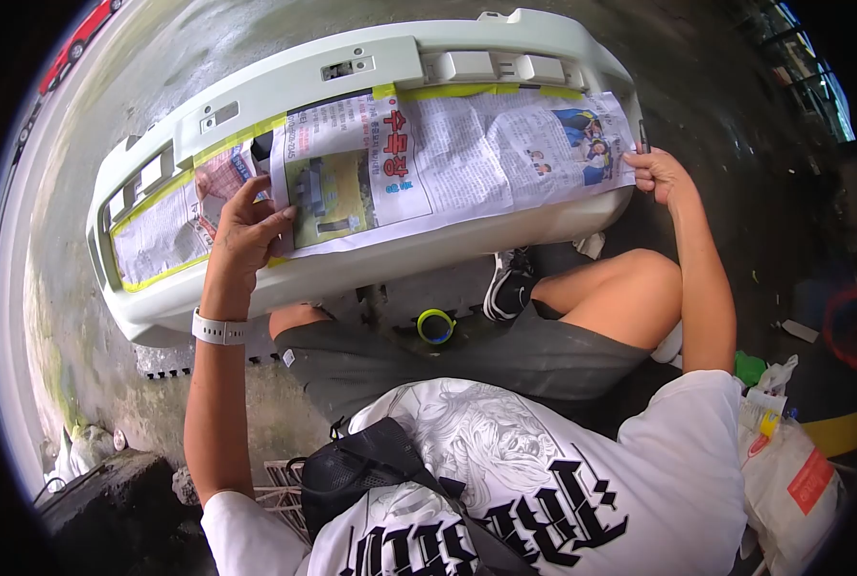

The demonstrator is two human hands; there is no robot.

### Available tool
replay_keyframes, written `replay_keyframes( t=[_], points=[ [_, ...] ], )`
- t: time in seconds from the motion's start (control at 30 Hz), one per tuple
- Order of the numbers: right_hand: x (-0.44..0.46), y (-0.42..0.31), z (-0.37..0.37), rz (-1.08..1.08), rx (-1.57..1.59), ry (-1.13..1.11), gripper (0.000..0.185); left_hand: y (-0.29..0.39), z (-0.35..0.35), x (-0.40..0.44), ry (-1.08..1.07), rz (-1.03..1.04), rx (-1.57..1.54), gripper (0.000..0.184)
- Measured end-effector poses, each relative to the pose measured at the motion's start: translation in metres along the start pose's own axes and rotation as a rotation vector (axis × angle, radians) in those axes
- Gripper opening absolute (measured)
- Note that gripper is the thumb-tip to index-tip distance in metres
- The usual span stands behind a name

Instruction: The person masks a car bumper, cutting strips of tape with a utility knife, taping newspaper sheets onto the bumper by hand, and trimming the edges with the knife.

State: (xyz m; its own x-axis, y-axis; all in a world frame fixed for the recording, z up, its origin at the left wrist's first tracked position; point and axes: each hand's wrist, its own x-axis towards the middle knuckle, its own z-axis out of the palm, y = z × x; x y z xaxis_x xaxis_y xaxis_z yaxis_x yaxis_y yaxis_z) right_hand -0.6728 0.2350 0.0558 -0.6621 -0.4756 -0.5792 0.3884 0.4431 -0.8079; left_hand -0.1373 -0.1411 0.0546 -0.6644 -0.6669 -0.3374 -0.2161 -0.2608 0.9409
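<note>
A white car bumper [371, 72] lies across in front of my legs. Yellow masking tape [486, 92] runs along the upper edge of a newspaper sheet [467, 158] spread over its middle. My left hand [246, 226] grips the sheet's left edge between thumb and fingers. At the opposite end my right hand [664, 178] pinches the right edge. A thin dark tool [642, 136] sticks up by the right fingers; its kind is unclear. Another newspaper piece [160, 235], bordered with yellow tape, covers the bumper's left part.
A yellow-green tape roll [436, 326] lies on the floor between my legs, near a black shoe [510, 283]. White plastic bags [784, 499] stand at the lower right. A red car [73, 48] shows at the upper left.
</note>
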Motion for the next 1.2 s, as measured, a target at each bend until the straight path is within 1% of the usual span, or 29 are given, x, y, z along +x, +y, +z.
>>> replay_keyframes(
  t=[0.17, 0.23, 0.3, 0.37, 0.43, 0.5, 0.57, 0.6, 0.63, 0.7, 0.77, 0.83, 0.87, 0.93, 0.97, 1.03, 1.07, 1.13, 1.17, 1.2],
  points=[
    [-0.008, -0.003, -0.004, -0.066, 0.137, -0.008, 0.030, -0.008, -0.007, 0.004, 0.024, 0.006, -0.065, 0.054],
    [-0.012, -0.006, 0.002, -0.171, 0.176, -0.018, 0.031, -0.008, -0.008, 0.004, 0.030, 0.010, -0.090, 0.054],
    [-0.004, -0.005, -0.003, -0.186, 0.179, -0.043, 0.034, -0.004, -0.009, 0.005, -0.023, 0.057, -0.046, 0.051],
    [0.002, -0.002, -0.005, -0.198, 0.184, -0.069, 0.037, -0.002, -0.009, 0.008, -0.014, 0.061, -0.065, 0.049],
    [0.006, -0.001, -0.004, -0.244, 0.212, -0.073, 0.039, -0.001, -0.012, 0.011, -0.063, 0.122, -0.112, 0.049],
    [0.011, 0.002, -0.003, -0.270, 0.239, -0.039, 0.040, 0.008, -0.007, 0.005, -0.060, 0.131, -0.105, 0.049],
    [0.016, 0.004, -0.004, -0.301, 0.265, -0.003, 0.041, 0.019, 0.004, -0.001, -0.003, 0.201, -0.092, 0.049],
    [0.019, 0.005, -0.007, -0.295, 0.277, -0.052, 0.041, 0.027, 0.007, -0.007, 0.011, 0.218, 0.021, 0.050],
    [0.022, 0.005, -0.010, -0.289, 0.288, -0.101, 0.041, 0.025, 0.010, -0.006, 0.012, 0.218, 0.020, 0.050],
    [0.021, 0.005, -0.009, -0.300, 0.312, -0.120, 0.043, 0.020, 0.015, -0.003, 0.078, 0.459, 0.109, 0.052],
    [0.019, 0.008, -0.007, -0.308, 0.337, -0.141, 0.044, 0.016, 0.013, -0.001, 0.043, 0.486, 0.112, 0.054],
    [0.017, 0.009, -0.004, -0.348, 0.363, -0.077, 0.043, 0.006, 0.013, 0.003, 0.102, 0.637, 0.165, 0.056],
    [0.016, 0.009, -0.003, -0.348, 0.365, -0.079, 0.043, 0.004, 0.015, 0.003, 0.103, 0.638, 0.167, 0.056],
    [0.014, 0.011, -0.002, -0.357, 0.362, -0.047, 0.044, -0.002, 0.022, 0.001, 0.243, 0.722, 0.217, 0.056],
    [0.016, 0.013, -0.003, -0.356, 0.361, -0.046, 0.044, -0.007, 0.021, 0.002, 0.243, 0.720, 0.216, 0.056],
    [0.019, 0.016, -0.008, -0.337, 0.331, -0.045, 0.038, -0.021, 0.018, 0.002, 0.332, 0.772, 0.374, 0.055],
    [0.017, 0.015, -0.009, -0.336, 0.327, -0.041, 0.038, -0.026, 0.016, 0.001, 0.328, 0.729, 0.401, 0.060],
    [0.012, 0.014, -0.011, -0.212, 0.326, -0.245, 0.023, -0.030, 0.013, -0.002, 0.320, 0.701, 0.424, 0.060],
    [0.003, 0.010, -0.003, -0.212, 0.321, -0.238, 0.023, -0.030, 0.014, -0.003, 0.315, 0.675, 0.452, 0.061],
    [-0.009, 0.002, 0.015, -0.149, 0.325, -0.129, 0.019, -0.025, 0.020, -0.004, 0.308, 0.681, 0.376, 0.061]
  ],
)
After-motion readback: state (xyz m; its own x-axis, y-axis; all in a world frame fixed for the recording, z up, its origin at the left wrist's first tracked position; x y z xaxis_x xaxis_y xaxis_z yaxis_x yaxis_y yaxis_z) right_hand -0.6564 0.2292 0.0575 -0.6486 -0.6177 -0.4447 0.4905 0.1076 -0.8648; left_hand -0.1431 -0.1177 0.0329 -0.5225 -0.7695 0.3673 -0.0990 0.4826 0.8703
